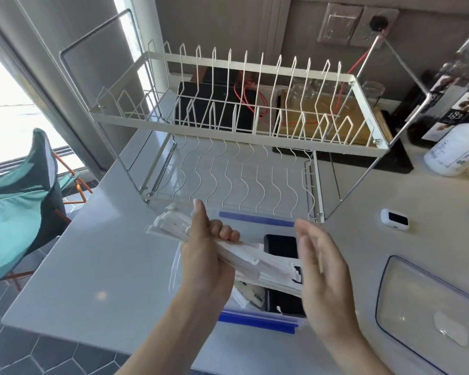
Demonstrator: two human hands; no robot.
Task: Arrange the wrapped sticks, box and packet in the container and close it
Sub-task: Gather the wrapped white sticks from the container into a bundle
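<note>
My left hand [206, 255] grips a bundle of white paper-wrapped sticks [257, 262], held level above a clear container with blue clips [255, 322]. The bundle runs from upper left to lower right. My right hand [324, 277] is flat with straight fingers against the bundle's right ends. Inside the container lies a black box [280, 246], partly hidden by the sticks. A pale packet [251, 293] shows below the bundle. The clear lid [431, 301] with a blue seal lies on the counter to the right.
A white two-tier dish rack [236, 136] stands just behind the container. A small white device [394, 219] sits on the counter at right. Bottles [455, 147] stand at the far right. The counter's left edge drops to a tiled floor and a teal chair [14, 212].
</note>
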